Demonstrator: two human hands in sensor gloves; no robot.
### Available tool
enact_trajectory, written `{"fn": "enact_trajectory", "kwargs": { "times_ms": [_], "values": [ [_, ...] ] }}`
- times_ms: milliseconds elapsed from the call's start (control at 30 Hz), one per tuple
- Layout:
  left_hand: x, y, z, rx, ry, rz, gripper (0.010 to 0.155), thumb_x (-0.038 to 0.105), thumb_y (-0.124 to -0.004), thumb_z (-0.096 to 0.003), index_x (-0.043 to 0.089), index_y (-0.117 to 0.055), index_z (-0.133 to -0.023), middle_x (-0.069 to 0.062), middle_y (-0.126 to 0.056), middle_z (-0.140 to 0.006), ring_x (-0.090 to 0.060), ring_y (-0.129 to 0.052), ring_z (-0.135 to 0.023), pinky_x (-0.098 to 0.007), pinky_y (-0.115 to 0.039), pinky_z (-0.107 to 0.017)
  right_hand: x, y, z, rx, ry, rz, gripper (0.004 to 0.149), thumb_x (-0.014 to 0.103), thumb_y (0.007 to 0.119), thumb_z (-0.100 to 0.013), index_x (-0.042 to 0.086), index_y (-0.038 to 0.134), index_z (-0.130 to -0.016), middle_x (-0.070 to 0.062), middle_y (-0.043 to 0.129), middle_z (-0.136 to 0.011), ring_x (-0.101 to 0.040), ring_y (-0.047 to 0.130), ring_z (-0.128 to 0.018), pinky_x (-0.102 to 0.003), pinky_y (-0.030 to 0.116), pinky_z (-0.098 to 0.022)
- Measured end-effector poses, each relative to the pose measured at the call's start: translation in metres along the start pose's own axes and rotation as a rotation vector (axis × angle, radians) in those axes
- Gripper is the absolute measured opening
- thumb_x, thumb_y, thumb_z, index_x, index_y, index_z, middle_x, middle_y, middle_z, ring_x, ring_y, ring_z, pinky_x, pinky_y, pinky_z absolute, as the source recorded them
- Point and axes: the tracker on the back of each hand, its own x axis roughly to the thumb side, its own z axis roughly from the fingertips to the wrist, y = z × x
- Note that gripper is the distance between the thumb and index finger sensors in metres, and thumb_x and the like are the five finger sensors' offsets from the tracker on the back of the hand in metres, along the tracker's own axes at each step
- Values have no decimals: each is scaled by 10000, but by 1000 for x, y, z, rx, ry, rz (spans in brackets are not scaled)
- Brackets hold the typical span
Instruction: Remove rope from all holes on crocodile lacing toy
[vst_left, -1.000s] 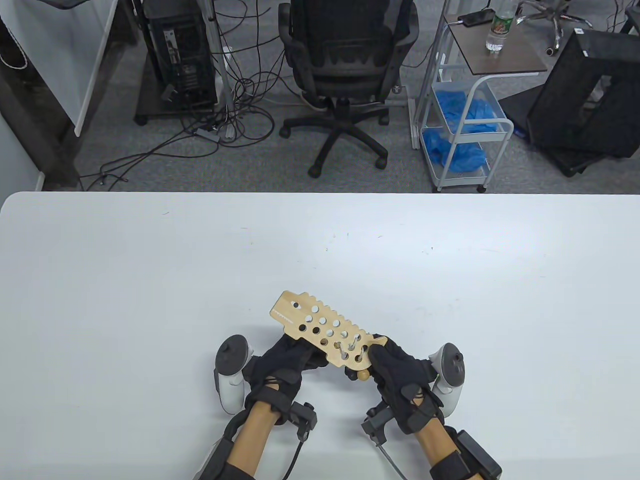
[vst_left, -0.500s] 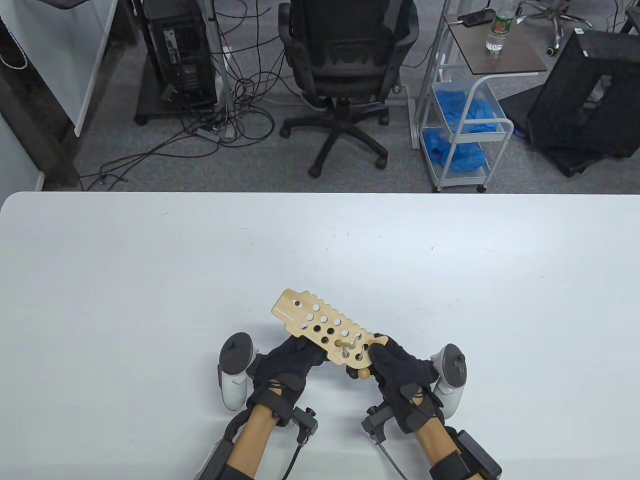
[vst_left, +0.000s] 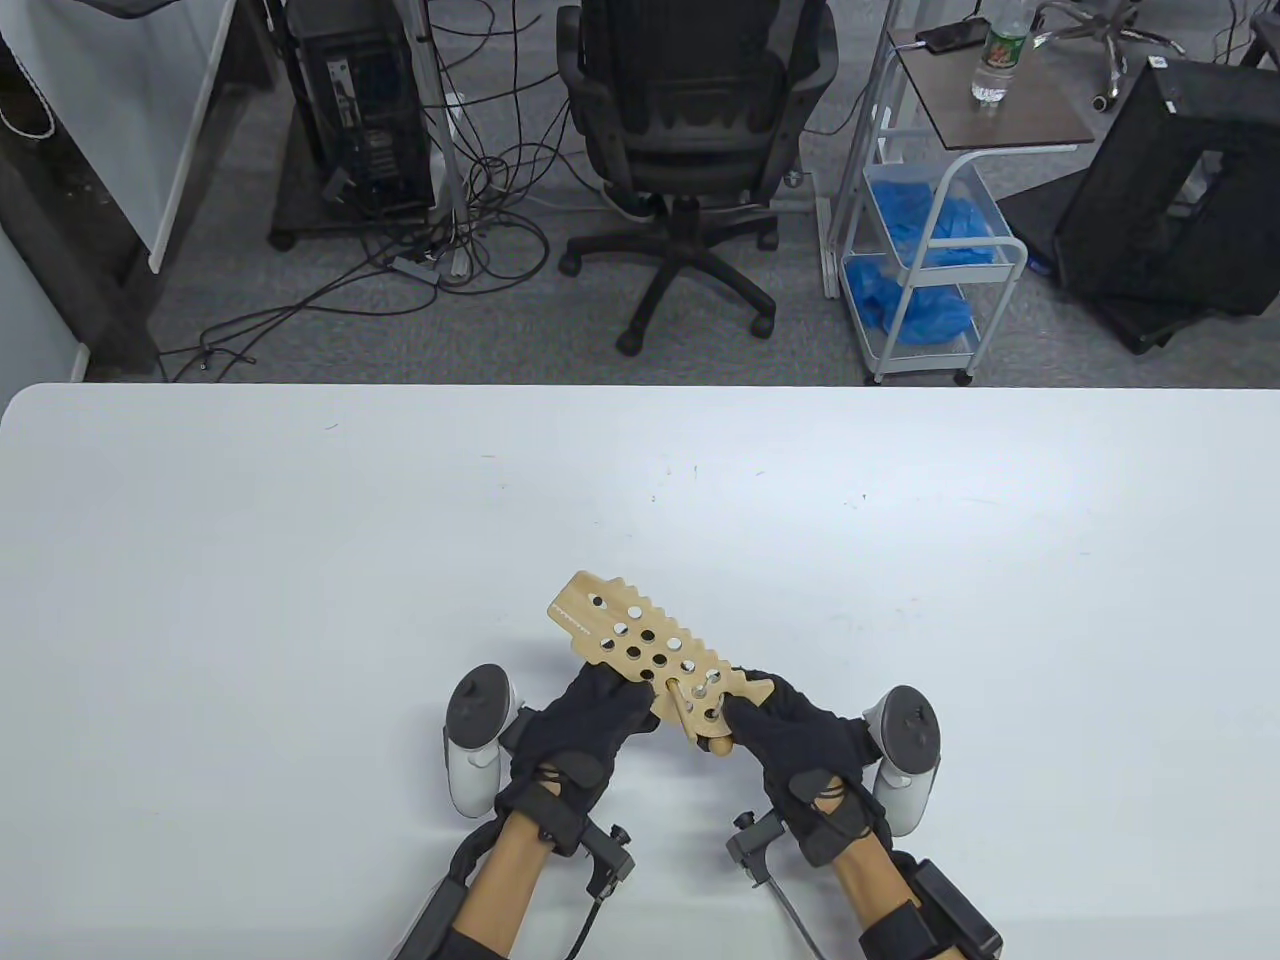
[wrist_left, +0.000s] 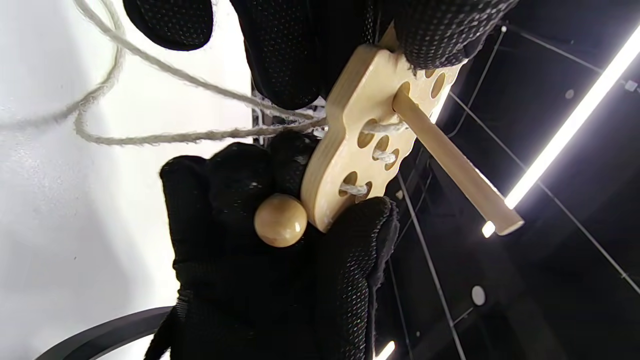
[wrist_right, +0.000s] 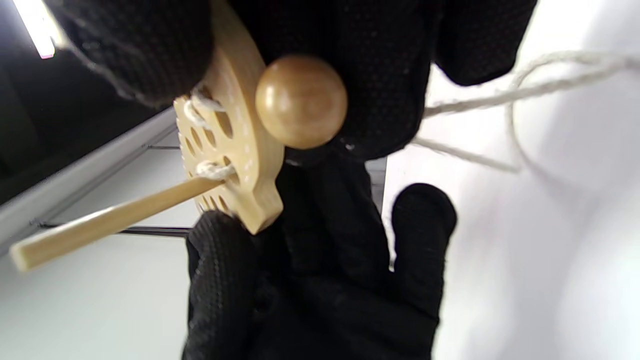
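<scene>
The wooden crocodile board (vst_left: 640, 645) is held tilted above the table between both hands. My left hand (vst_left: 625, 700) grips its near long edge around the middle. My right hand (vst_left: 752, 712) pinches the tail end, thumb on one face and fingers (wrist_right: 380, 75) behind. White rope (wrist_left: 175, 135) is laced through the last few holes near the tail (wrist_left: 372, 150) and trails loose over the table (wrist_right: 500, 92). A wooden needle (wrist_left: 452, 165) sticks out through a hole. A round wooden bead (wrist_right: 301, 101) hangs at the tail edge against my right fingers.
The white table (vst_left: 300, 600) stretches wide on all sides of the hands. Beyond its far edge stand an office chair (vst_left: 690, 120) and a small cart (vst_left: 930, 250) with blue bags.
The board has tipped more steeply on edge. My left hand has slid right along its near edge. The needle now pokes out of a hole near the tail.
</scene>
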Motion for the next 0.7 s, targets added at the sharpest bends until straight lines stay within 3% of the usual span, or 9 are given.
{"fn": "enact_trajectory", "kwargs": {
  "times_ms": [233, 333, 500, 600, 700],
  "values": [
    [1, 0, 0, 13, 1, -18, 659, 415, -706, -543, 337, -451, -1146, 112, -889, -994, -195, -863, -901, -611, -650, -718, 6, 6, -2, 120, -19, 201, 480, 349, 916, -366, 122, 811, -776, -158, 965, -695, -377, 976, -538, -657, 704, -531],
    [3, 2, 0, 24, 25, -77, 654, 427, -695, -544, 303, -464, -1143, 87, -905, -975, -213, -873, -888, -619, -651, -708, 6, 5, -1, 92, -15, 229, 462, 327, 917, -365, 117, 843, -769, -183, 978, -684, -385, 986, -516, -659, 708, -526],
    [2, 3, 1, -9, 72, -132, 771, 556, -704, -527, 245, -407, -1166, -8, -836, -1032, -283, -825, -913, -664, -607, -706, 7, 5, 0, 40, -16, 273, 445, 311, 919, -364, 120, 871, -763, -200, 982, -683, -395, 988, -501, -655, 712, -522],
    [3, 1, 0, -16, 101, -262, 808, 585, -733, -506, 234, -423, -1165, -42, -839, -1031, -300, -836, -897, -670, -615, -692, 10, 3, 1, 0, -42, 328, 443, 318, 918, -364, 127, 874, -761, -198, 984, -680, -391, 990, -496, -650, 716, -522],
    [9, -1, 2, 62, 104, -515, 814, 614, -753, -475, 222, -503, -1143, -20, -917, -952, -266, -921, -795, -625, -694, -652, 14, 3, 2, -27, -75, 400, 441, 322, 914, -365, 125, 877, -758, -200, 986, -673, -390, 992, -483, -648, 722, -515]
  ]
}}
